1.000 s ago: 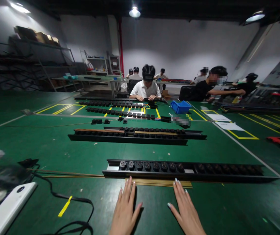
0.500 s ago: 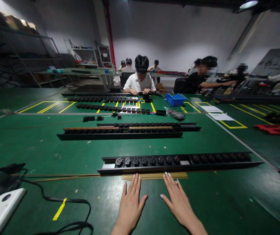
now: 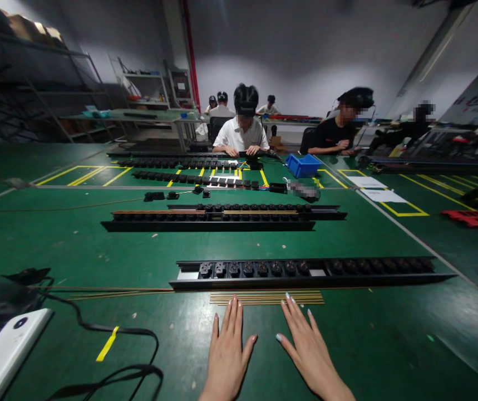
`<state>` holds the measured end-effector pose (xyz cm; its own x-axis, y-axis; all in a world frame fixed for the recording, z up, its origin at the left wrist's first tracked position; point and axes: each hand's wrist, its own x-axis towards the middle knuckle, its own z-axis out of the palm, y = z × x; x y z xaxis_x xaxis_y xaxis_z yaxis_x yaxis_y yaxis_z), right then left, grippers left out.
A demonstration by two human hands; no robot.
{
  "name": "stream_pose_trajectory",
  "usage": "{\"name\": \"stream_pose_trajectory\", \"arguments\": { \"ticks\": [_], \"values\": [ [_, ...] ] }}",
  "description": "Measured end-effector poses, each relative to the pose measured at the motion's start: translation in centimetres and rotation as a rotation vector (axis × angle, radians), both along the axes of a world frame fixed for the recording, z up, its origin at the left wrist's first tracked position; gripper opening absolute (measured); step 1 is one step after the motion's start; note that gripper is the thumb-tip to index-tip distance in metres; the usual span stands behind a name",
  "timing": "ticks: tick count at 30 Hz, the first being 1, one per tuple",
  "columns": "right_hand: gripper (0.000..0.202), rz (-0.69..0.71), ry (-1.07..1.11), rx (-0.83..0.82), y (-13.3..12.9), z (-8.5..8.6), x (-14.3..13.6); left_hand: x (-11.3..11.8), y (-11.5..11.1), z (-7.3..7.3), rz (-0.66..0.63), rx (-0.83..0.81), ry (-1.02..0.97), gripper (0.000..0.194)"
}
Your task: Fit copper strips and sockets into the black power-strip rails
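A row of thin brass-coloured rods (image 3: 264, 298) lies side by side on the green table. The fingertips of my left hand (image 3: 227, 351) rest on the near edge of these rods, left of their middle. My right hand (image 3: 308, 348) touches them farther right. Both hands lie palm down, fingers stretched out and thumbs spread, gripping nothing. Just beyond the rods stands a long black channel (image 3: 380, 280) holding a row of black socket modules (image 3: 247, 269). Longer thin rods (image 3: 117, 292) stick out to the left from around the channel's front edge.
Farther back lie two more black channels (image 3: 205, 226) with rods and modules. Past them are strung black modules (image 3: 197, 181) and a blue bin (image 3: 302, 166). A co-worker in white (image 3: 239, 136) sits opposite. A white phone-like device (image 3: 13, 348) and black cable (image 3: 122, 332) lie left.
The view has shifted slightly. The rods lie a little more spread apart under my fingertips. At the right, the co-worker in black has drawn an outstretched arm back.
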<state>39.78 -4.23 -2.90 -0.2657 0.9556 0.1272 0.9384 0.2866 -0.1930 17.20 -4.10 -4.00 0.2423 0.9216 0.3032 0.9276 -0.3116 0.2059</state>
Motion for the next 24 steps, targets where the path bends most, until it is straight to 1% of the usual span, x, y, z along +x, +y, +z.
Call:
{"name": "stream_pose_trajectory", "arguments": {
  "ticks": [4, 7, 10, 12, 14, 16, 18, 20, 22, 24],
  "values": [
    [0.064, -0.018, -0.038, 0.060, -0.6, -0.4, -0.2, 0.3, -0.7, -0.2, 0.030, 0.027, 0.015, 0.071],
    [0.053, -0.033, -0.045, 0.157, -0.6, -0.7, 0.0, 0.4, -0.9, -0.3, 0.028, 0.041, 0.017, 0.069],
    [0.038, -0.020, -0.051, 0.246, 0.0, -0.7, 0.4, 0.2, -0.5, -0.1, 0.022, 0.037, 0.023, 0.056],
    [0.034, 0.022, -0.068, 0.261, 0.7, -0.2, 0.8, -0.1, 0.1, 0.5, 0.013, 0.031, 0.055, 0.044],
    [0.031, 0.074, -0.096, 0.235, 1.7, 0.6, 1.1, -0.4, 1.0, 1.4, -0.008, 0.012, 0.113, 0.038],
    [0.028, 0.112, -0.148, 0.184, 2.9, 1.7, 1.2, -0.6, 2.1, 2.7, -0.056, -0.030, 0.184, 0.042],
    [0.024, 0.140, -0.218, 0.110, 4.0, 2.9, 1.1, -0.5, 3.3, 4.0, -0.088, -0.092, 0.244, 0.036],
    [0.020, 0.198, -0.279, 0.014, 5.1, 4.1, 1.0, -0.4, 4.3, 5.2, -0.142, -0.124, 0.276, 0.030],
    [0.020, 0.257, -0.322, -0.074, 6.0, 4.9, 0.9, -0.2, 5.1, 5.9, -0.182, -0.149, 0.303, 0.028],
    [0.022, 0.304, -0.354, -0.125, 6.7, 5.5, 0.8, -0.1, 5.4, 6.3, -0.195, -0.172, 0.330, 0.028]
  ]
}}
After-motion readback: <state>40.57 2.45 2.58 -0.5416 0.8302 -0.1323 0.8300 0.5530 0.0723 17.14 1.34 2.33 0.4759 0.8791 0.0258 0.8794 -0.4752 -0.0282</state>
